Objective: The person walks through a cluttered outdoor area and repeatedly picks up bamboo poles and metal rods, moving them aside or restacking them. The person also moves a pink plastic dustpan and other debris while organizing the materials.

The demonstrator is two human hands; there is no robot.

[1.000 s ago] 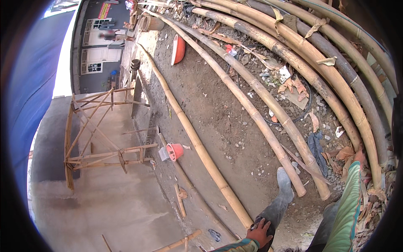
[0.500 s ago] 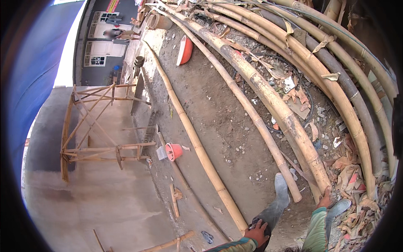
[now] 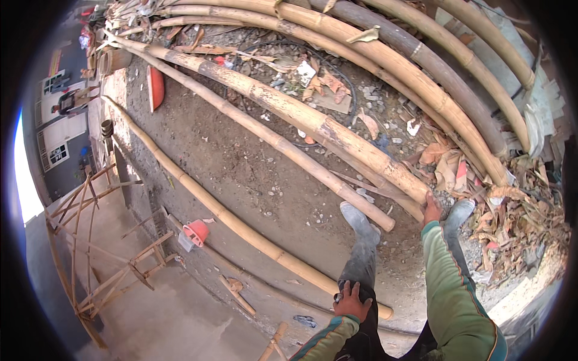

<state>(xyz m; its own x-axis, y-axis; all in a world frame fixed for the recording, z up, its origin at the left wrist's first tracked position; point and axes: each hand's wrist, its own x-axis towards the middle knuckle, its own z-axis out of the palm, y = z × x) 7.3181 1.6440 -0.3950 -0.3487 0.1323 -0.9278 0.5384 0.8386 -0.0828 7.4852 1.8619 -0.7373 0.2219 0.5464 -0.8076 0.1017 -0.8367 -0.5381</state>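
My right hand [image 3: 431, 208] is closed around the near end of a thick, mottled bamboo pole [image 3: 373, 154], which lies on the ground among other poles. My left hand [image 3: 354, 304] rests flat on my bent left knee, fingers spread, holding nothing. A thinner bamboo pole [image 3: 278, 142] runs alongside on the left, its cut end close to my left boot [image 3: 360, 222]. Farther left, a long yellowish bamboo pole [image 3: 259, 245] passes behind my left leg, and its near end shows beyond the knee. My right boot [image 3: 461, 212] stands beside my right hand.
More bamboo poles [image 3: 415, 72] lie stacked at the right, with dry leaves [image 3: 512, 222] near their ends. A red bucket [image 3: 195, 232] and bamboo scaffolding [image 3: 90, 253] stand left. A red basin [image 3: 156, 88] lies farther off. One person [image 3: 73, 101] stands near the building.
My view has tilted and turned right, so the scene sits farther left and my forearms show more. My right hand stays on the pole's end, my left on my knee.
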